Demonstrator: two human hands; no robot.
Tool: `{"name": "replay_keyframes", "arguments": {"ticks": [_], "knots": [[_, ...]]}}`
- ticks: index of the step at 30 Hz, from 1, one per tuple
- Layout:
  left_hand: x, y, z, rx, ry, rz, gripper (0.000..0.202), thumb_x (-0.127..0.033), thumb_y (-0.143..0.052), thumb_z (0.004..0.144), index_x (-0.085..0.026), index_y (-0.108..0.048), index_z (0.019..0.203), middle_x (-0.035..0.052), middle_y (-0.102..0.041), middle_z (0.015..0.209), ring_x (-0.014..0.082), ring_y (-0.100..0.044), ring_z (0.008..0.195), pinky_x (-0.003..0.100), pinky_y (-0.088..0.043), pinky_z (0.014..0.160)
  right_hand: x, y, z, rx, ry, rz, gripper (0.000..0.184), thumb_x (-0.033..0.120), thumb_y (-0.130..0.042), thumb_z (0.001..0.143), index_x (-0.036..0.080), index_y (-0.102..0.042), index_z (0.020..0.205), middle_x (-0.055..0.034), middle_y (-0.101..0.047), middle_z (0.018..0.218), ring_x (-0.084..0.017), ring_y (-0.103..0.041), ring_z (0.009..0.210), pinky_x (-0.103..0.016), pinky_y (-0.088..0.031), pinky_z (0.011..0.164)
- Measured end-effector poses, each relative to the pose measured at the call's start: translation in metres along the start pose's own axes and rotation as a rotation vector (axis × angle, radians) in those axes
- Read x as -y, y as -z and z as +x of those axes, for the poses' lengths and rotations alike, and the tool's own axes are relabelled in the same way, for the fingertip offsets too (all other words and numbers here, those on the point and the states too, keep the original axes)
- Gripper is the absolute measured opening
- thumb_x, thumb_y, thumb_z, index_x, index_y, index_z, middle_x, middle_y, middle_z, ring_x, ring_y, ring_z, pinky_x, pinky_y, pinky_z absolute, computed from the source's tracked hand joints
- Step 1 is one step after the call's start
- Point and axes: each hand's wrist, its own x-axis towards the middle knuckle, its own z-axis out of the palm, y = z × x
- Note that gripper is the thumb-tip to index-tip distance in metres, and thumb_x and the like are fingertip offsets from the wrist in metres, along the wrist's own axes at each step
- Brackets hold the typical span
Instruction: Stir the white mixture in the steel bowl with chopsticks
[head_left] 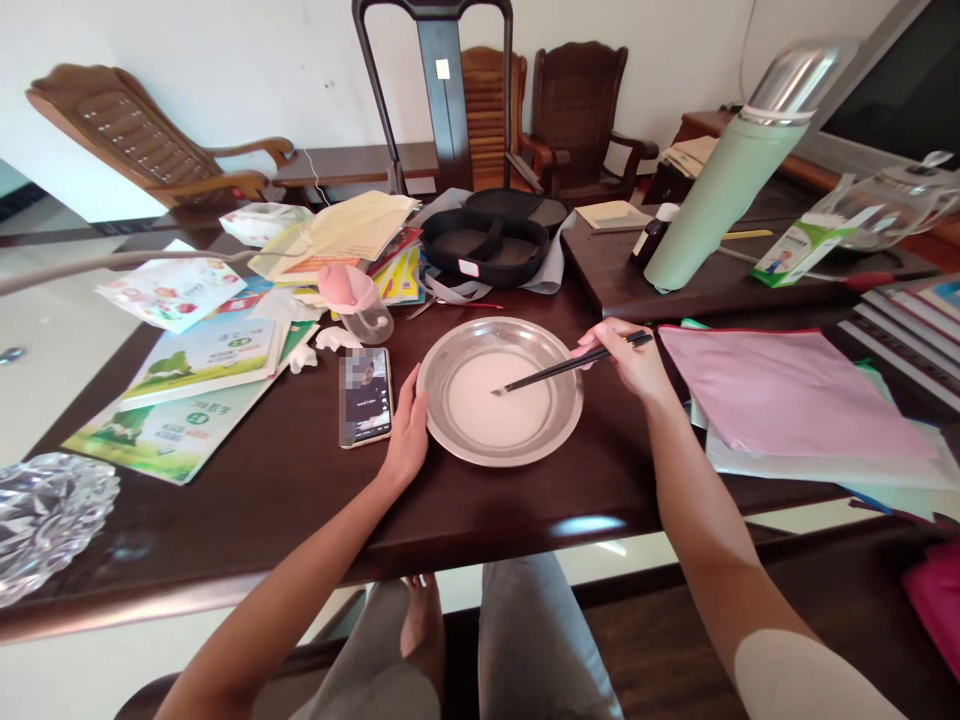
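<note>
A shallow metal bowl sits on the dark table with a milky white liquid in it. My left hand is closed against the bowl's left rim; its thumb is hard to make out. In my right hand is a pair of black chopsticks, gripped near the upper end. They slant down to the left across the bowl's right rim, with their tips at the liquid. A phone with a lit screen lies just left of my left hand.
Left are booklets, a pink-lided cup and a glass dish. A black case lies behind the bowl. To the right stand a green thermos, a small box and a pink folder. The table's front edge is near.
</note>
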Motion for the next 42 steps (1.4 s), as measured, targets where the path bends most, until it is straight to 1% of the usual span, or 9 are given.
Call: {"name": "replay_keyframes", "arguments": {"ticks": [6, 12, 15, 19, 24, 28, 34, 38, 42], "knots": [[-0.006, 0.004, -0.005, 0.067, 0.004, 0.095, 0.060, -0.049, -0.041, 0.104, -0.017, -0.045, 0.154, 0.0143, -0.050, 0.161, 0.0276, -0.044, 0.151, 0.044, -0.030, 0.128, 0.002, -0.006, -0.003, 0.095, -0.019, -0.025, 0.036, 0.060, -0.075, 0.085, 0.024, -0.078, 0.078, -0.0024, -0.080, 0.070, -0.019, -0.072, 0.056, -0.032, -0.061, 0.059], [-0.011, 0.008, -0.016, 0.113, -0.027, 0.210, 0.068, -0.053, -0.040, 0.104, -0.017, -0.034, 0.161, 0.0157, -0.038, 0.168, 0.0289, -0.034, 0.158, 0.048, -0.023, 0.130, 0.005, 0.001, -0.002, -0.070, 0.019, -0.092, 0.039, 0.062, -0.073, 0.085, 0.023, -0.074, 0.077, -0.0029, -0.080, 0.071, -0.020, -0.071, 0.056, -0.034, -0.061, 0.061], [-0.011, 0.007, -0.021, 0.102, -0.016, 0.244, 0.074, -0.056, -0.039, 0.104, -0.013, -0.029, 0.163, 0.0180, -0.033, 0.170, 0.0294, -0.031, 0.159, 0.048, -0.024, 0.131, 0.001, 0.003, -0.002, -0.006, -0.013, -0.057, 0.039, 0.060, -0.071, 0.088, 0.023, -0.074, 0.077, -0.0031, -0.080, 0.069, -0.019, -0.071, 0.054, -0.033, -0.061, 0.059], [-0.011, 0.005, -0.029, 0.096, 0.013, 0.274, 0.081, -0.059, -0.038, 0.103, -0.010, -0.022, 0.166, 0.0200, -0.030, 0.171, 0.0297, -0.031, 0.159, 0.047, -0.029, 0.129, -0.001, -0.005, -0.003, 0.095, -0.045, -0.038, 0.037, 0.061, -0.073, 0.086, 0.024, -0.077, 0.079, -0.0030, -0.081, 0.072, -0.020, -0.073, 0.058, -0.034, -0.063, 0.060], [-0.007, 0.008, -0.042, 0.102, -0.016, 0.300, 0.081, -0.062, -0.034, 0.103, -0.012, -0.024, 0.166, 0.0197, -0.039, 0.167, 0.0301, -0.039, 0.155, 0.049, -0.031, 0.127, 0.004, -0.004, -0.002, 0.016, -0.009, -0.031, 0.039, 0.060, -0.075, 0.084, 0.022, -0.077, 0.078, -0.0038, -0.080, 0.071, -0.019, -0.073, 0.056, -0.033, -0.063, 0.058], [-0.005, 0.009, -0.044, 0.098, -0.101, 0.415, 0.072, -0.057, -0.031, 0.105, -0.016, -0.030, 0.164, 0.0186, -0.047, 0.162, 0.0300, -0.050, 0.147, 0.051, -0.032, 0.123, 0.004, -0.004, -0.003, 0.047, -0.021, -0.044, 0.040, 0.059, -0.074, 0.086, 0.021, -0.076, 0.077, -0.0049, -0.081, 0.072, -0.019, -0.073, 0.057, -0.033, -0.063, 0.059], [-0.006, 0.006, -0.038, 0.059, -0.142, 0.598, 0.072, -0.053, -0.022, 0.106, -0.009, -0.032, 0.162, 0.0241, -0.061, 0.147, 0.0318, -0.064, 0.127, 0.051, -0.036, 0.115, 0.002, -0.005, -0.003, 0.022, -0.003, -0.051, 0.037, 0.060, -0.074, 0.085, 0.024, -0.077, 0.079, -0.0035, -0.081, 0.073, -0.021, -0.074, 0.059, -0.034, -0.064, 0.060], [-0.007, 0.005, -0.039, 0.024, -0.168, 0.662, 0.071, -0.051, -0.023, 0.107, -0.008, -0.034, 0.161, 0.0230, -0.071, 0.131, 0.0311, -0.067, 0.117, 0.049, -0.036, 0.112, 0.003, 0.000, -0.002, -0.013, -0.010, -0.062, 0.037, 0.060, -0.074, 0.086, 0.023, -0.076, 0.079, -0.0034, -0.080, 0.072, -0.020, -0.074, 0.058, -0.034, -0.063, 0.060], [-0.014, 0.004, -0.043, 0.014, -0.166, 0.698, 0.067, -0.047, -0.023, 0.106, -0.011, -0.036, 0.161, 0.0221, -0.069, 0.134, 0.0320, -0.065, 0.120, 0.051, -0.037, 0.111, 0.004, -0.008, -0.004, 0.018, -0.017, -0.071, 0.040, 0.062, -0.074, 0.084, 0.023, -0.075, 0.076, -0.0041, -0.080, 0.071, -0.022, -0.075, 0.060, -0.035, -0.064, 0.059]]}}
